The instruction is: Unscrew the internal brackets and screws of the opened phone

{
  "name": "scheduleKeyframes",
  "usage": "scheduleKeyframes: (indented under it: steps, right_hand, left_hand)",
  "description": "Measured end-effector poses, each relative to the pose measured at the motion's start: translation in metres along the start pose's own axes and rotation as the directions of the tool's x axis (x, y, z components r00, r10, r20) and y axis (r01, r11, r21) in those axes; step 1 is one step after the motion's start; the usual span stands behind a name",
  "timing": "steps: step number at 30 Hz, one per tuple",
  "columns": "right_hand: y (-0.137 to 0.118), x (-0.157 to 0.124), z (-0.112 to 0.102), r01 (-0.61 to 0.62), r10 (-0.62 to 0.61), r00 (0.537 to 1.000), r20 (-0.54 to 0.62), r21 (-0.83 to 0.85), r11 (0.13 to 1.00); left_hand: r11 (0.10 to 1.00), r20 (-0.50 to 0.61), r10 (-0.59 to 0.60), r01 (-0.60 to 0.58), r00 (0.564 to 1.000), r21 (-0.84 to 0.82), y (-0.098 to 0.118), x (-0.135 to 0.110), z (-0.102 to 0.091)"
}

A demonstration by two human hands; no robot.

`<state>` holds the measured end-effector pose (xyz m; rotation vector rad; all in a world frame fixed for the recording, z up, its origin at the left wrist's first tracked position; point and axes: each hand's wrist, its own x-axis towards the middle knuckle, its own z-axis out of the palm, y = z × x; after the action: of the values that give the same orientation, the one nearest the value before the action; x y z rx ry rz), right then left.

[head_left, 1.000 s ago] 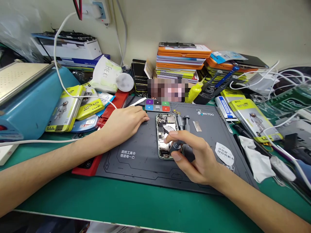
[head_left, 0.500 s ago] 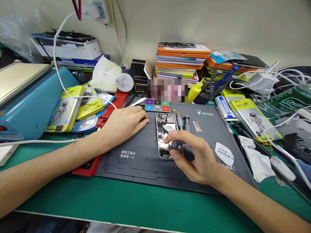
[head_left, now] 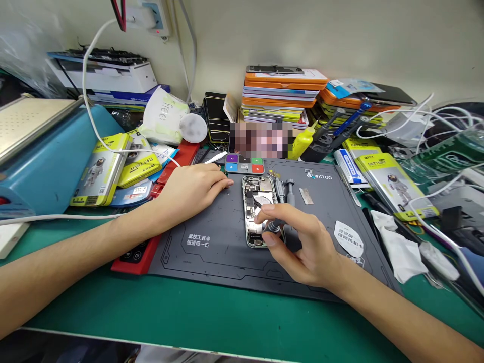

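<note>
Right hand [head_left: 302,242], fingers clamped on a grey screwdriver [head_left: 273,227] over the opened phone [head_left: 257,209]; left hand [head_left: 192,189] rests flat on the grey mat [head_left: 212,252], fingers together.

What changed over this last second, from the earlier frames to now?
Very little. The right hand keeps its grip on the grey screwdriver over the opened phone; its thumb has crept slightly leftward on the handle. The left hand stays resting on the dark mat; the phone has not moved.

Two hands, left hand [head_left: 192,189] and right hand [head_left: 302,242]; one opened phone [head_left: 254,194], one grey mat [head_left: 212,252], one held screwdriver [head_left: 273,227], two loose screwdrivers [head_left: 280,190].
</note>
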<state>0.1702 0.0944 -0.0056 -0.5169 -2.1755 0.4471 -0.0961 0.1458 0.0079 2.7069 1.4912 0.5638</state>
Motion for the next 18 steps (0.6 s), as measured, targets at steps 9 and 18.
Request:
scheduleKeyframes:
  steps: [9, 18]
  right_hand:
    - [-0.001, 0.0, -0.003, -0.015, 0.015, 1.0, 0.004, 0.008, 1.0]
    - [-0.003, 0.0, -0.002, -0.028, 0.028, 1.0, -0.01, -0.029, 0.999]
  left_hand:
    - [0.997, -0.044, -0.044, 0.041, 0.998, -0.068, 0.004, 0.0, 0.001]
    - [0.969, -0.314, 0.23, -0.246, 0.921, -0.013, 0.015, -0.011, -0.004]
